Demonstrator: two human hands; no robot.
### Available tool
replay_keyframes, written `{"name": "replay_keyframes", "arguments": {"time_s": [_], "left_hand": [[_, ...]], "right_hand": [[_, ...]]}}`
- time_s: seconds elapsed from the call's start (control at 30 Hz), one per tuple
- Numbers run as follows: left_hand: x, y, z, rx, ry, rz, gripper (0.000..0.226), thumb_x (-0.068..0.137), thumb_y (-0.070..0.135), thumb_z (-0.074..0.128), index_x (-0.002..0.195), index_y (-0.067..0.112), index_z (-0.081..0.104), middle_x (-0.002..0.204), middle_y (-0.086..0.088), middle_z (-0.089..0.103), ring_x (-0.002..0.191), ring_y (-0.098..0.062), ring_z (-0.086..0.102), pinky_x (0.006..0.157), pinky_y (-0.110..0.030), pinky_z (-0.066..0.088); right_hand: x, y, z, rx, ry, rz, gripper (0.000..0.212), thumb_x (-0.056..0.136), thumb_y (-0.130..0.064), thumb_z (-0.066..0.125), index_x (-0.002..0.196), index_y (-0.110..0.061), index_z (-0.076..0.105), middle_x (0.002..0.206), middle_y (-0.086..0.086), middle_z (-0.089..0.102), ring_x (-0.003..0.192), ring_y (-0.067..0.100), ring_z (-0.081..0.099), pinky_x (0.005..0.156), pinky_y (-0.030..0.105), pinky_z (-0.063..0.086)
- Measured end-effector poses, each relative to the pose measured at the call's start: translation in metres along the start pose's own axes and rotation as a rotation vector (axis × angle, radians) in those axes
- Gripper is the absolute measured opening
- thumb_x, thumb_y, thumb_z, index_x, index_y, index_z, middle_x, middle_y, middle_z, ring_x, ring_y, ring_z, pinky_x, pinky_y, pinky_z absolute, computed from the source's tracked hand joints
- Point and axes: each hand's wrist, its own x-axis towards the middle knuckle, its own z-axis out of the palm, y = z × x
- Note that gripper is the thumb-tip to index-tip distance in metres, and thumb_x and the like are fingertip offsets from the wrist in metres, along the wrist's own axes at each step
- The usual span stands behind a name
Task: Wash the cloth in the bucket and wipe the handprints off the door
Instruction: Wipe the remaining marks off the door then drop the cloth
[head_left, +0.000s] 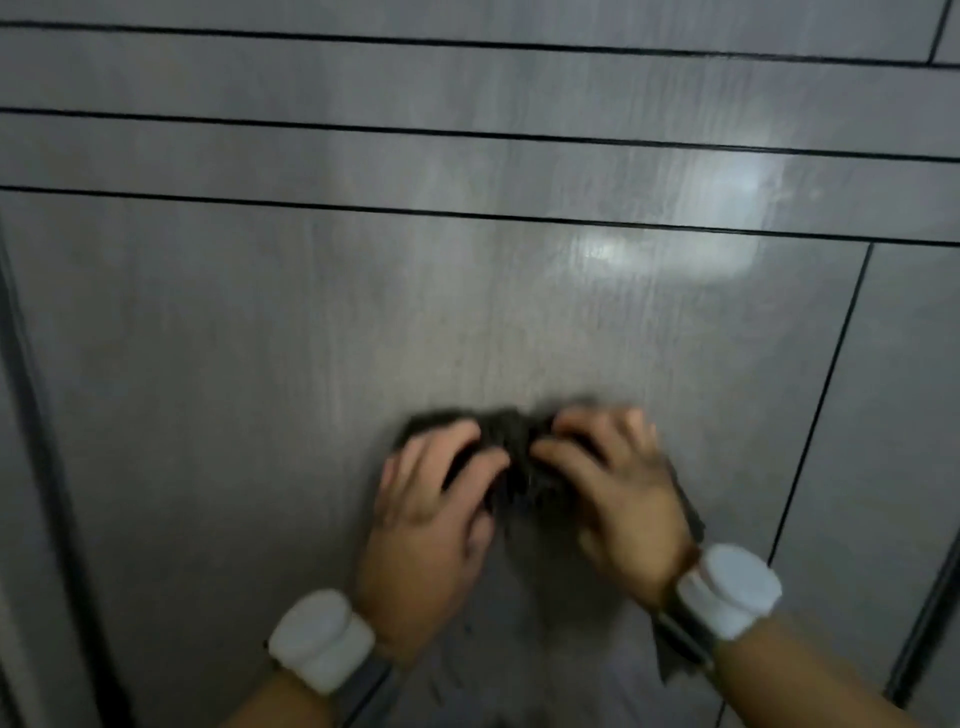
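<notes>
A dark grey cloth (519, 462) is bunched between both hands, low in the middle of the view, close against the grey door (260, 338). My left hand (431, 509) grips its left part with curled fingers. My right hand (618, 493) grips its right part, and a flap of cloth hangs down behind that wrist. Both wrists carry white bands. The hands and cloth are blurred. The bucket is not in view.
The door fills the view, a grey wood-grain surface with thin black grooves running across the top and down the right side. A bright glare patch (670, 254) sits right of centre. A dark frame edge (36, 415) runs down the left.
</notes>
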Motion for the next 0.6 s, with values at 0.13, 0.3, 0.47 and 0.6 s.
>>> {"name": "replay_keyframes", "arguments": {"time_s": [0.13, 0.3, 0.47, 0.6], "left_hand": [[0.049, 0.016, 0.005, -0.032, 0.197, -0.125, 0.042, 0.082, 0.014, 0.062, 0.123, 0.022, 0.061, 0.138, -0.005, 0.045, 0.126, -0.027, 0.043, 0.109, -0.043, 0.036], [-0.026, 0.010, 0.031, 0.050, 0.112, -0.027, 0.045, 0.075, 0.016, 0.051, 0.120, 0.020, 0.056, 0.135, -0.007, 0.043, 0.122, -0.031, 0.042, 0.104, -0.047, 0.036], [-0.060, 0.020, 0.028, -0.033, -0.030, -0.096, 0.044, 0.073, 0.022, 0.045, 0.117, 0.030, 0.050, 0.130, -0.001, 0.041, 0.117, -0.026, 0.043, 0.094, -0.047, 0.047], [-0.001, 0.033, 0.026, -0.096, 0.129, -0.219, 0.050, 0.077, 0.013, 0.053, 0.124, 0.030, 0.057, 0.139, 0.001, 0.040, 0.129, -0.024, 0.041, 0.111, -0.038, 0.035]], "right_hand": [[0.038, 0.010, -0.007, 0.068, 0.307, 0.236, 0.042, 0.073, -0.006, 0.054, 0.113, -0.012, 0.065, 0.118, 0.011, 0.047, 0.105, 0.033, 0.045, 0.091, 0.033, 0.038], [-0.037, -0.003, 0.024, 0.028, 0.113, 0.111, 0.051, 0.069, -0.011, 0.057, 0.118, -0.021, 0.051, 0.122, 0.009, 0.041, 0.104, 0.032, 0.044, 0.090, 0.040, 0.041], [-0.051, -0.005, 0.009, 0.093, -0.065, 0.047, 0.046, 0.063, -0.006, 0.061, 0.107, -0.017, 0.064, 0.116, 0.011, 0.051, 0.098, 0.034, 0.048, 0.078, 0.048, 0.049], [-0.009, 0.004, -0.002, 0.125, 0.242, 0.292, 0.046, 0.065, -0.001, 0.059, 0.109, -0.013, 0.066, 0.117, 0.010, 0.050, 0.105, 0.031, 0.045, 0.096, 0.026, 0.036]]}}
